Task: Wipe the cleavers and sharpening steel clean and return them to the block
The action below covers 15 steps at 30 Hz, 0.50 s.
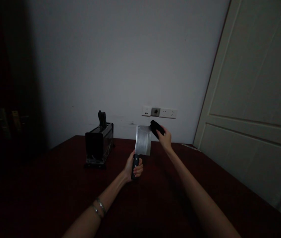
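Observation:
My left hand (137, 168) is wrapped round the black riveted handle of a cleaver (143, 141), whose broad steel blade points up. In my right hand (165, 138) is a dark, flat black object (156, 128), perhaps a cloth or sponge, gripped between thumb and fingers. Its near end lies at the blade's upper right edge; whether it touches the steel I cannot tell. To the left stands a black knife block (98, 145) with a couple of dark handles (102, 119) sticking up from its top.
Under my hands is a dark red table (120, 198). It runs back to a pale wall (120, 66) with a row of sockets and switches (160, 112). A light panelled door (254, 92) rises on the right. The left side is in deep shadow.

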Tool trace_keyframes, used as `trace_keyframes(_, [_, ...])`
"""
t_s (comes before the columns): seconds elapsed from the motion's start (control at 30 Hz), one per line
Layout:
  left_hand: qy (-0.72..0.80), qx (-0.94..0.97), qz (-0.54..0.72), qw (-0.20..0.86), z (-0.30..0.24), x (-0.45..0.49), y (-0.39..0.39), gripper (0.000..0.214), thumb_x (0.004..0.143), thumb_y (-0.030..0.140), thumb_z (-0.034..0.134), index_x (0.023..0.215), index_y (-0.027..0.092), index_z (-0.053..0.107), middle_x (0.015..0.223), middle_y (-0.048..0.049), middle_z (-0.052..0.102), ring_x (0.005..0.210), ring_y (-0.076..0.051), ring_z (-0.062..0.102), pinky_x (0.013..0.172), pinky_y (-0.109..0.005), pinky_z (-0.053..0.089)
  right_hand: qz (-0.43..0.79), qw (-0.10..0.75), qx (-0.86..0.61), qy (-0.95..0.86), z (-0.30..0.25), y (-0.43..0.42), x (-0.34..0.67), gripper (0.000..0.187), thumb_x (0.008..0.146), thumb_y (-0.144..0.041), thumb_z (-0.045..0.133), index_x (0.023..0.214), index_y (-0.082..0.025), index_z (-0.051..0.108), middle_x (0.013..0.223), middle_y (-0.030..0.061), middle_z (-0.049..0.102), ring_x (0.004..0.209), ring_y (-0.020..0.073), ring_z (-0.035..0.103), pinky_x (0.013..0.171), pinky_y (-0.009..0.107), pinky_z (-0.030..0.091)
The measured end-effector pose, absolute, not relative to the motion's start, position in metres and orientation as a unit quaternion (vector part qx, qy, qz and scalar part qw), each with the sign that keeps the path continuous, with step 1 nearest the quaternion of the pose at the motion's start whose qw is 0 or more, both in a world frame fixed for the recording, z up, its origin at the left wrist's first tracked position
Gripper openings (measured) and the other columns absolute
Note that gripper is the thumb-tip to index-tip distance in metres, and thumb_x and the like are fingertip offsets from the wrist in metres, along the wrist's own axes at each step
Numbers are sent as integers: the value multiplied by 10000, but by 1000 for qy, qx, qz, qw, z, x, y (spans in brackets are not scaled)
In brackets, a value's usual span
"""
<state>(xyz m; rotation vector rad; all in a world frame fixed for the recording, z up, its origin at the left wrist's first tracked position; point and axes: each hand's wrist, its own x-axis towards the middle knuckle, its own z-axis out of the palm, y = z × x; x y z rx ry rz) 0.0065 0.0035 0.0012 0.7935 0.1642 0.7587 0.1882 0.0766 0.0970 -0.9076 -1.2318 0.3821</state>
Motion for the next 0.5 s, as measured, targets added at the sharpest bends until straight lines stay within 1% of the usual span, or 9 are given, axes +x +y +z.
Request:
trace_keyframes(0.07, [83,391,348,848,0,6,3,647,808,666,242,500,144,469,300,53,271,254,-53,180,247,-161,220,92,665,-364,-646,110,77,181,388,719,-177,551,1104,-148,592,1146,94,618,1099,226,534,985,391,369])
trace_keyframes(0.13, [82,401,331,850,0,6,4,653,807,668,235,501,144,475,302,48,283,251,-57,192,248,-167,224,-8,570,-312,-760,117,77,177,435,711,-65,481,1124,-155,581,1213,100,577,1174,225,478,1022,420,328])
trace_keyframes(0.2, [72,403,316,856,0,5,4,654,813,664,225,499,146,473,303,45,290,250,-58,197,250,-167,223,-72,468,-275,-837,119,76,177,514,678,7,442,1143,-170,566,1270,93,531,1236,216,412,1044,434,306])
trace_keyframes(0.27, [61,400,309,861,1,4,4,649,820,655,222,491,147,458,307,45,290,251,-55,196,254,-161,218,-95,401,-261,-873,115,70,179,551,681,26,429,1180,-183,535,1304,91,499,1259,207,381,1041,444,317])
trace_keyframes(0.37, [47,392,310,865,0,2,5,632,823,650,236,488,150,433,311,49,280,254,-53,191,257,-158,218,-89,343,-243,-903,98,50,180,550,721,13,425,1232,-180,482,1334,109,462,1271,202,362,1029,447,343])
trace_keyframes(0.5, [30,381,332,862,-4,0,10,620,813,659,249,494,154,418,315,51,275,255,-54,181,254,-163,223,-68,279,-198,-937,64,16,174,589,742,10,427,1305,-162,393,1376,122,404,1298,192,310,1045,427,333])
